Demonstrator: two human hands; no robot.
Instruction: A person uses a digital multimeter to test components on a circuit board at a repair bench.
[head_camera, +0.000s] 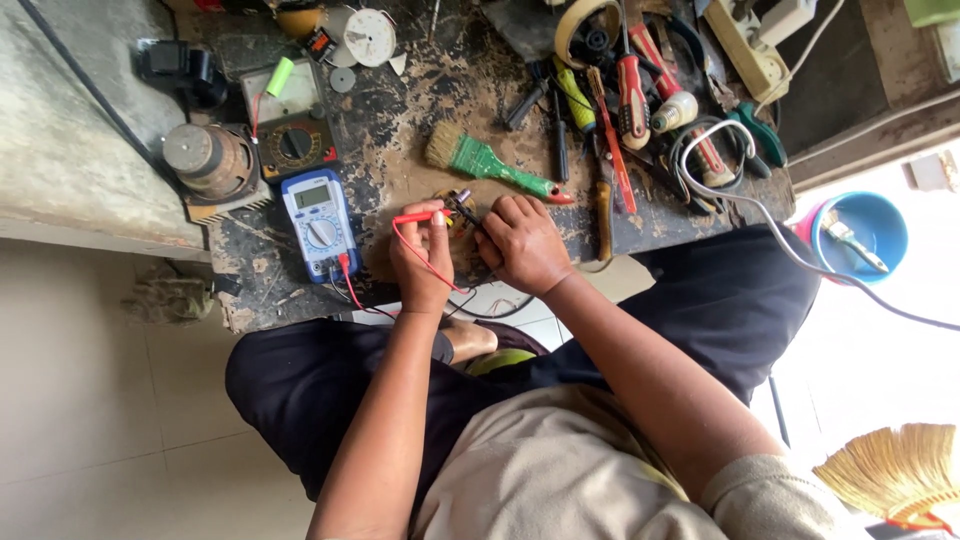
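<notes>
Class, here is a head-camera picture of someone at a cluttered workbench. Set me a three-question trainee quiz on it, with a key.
1. True or false: the left hand holds a red probe.
2. Which colour is the paintbrush handle? A green, B white, C black.
3. Fill in: the blue multimeter lies on the person's ____ side of the hands.

Key: 1 true; 2 A; 3 left. The right hand holds a black probe.
</notes>
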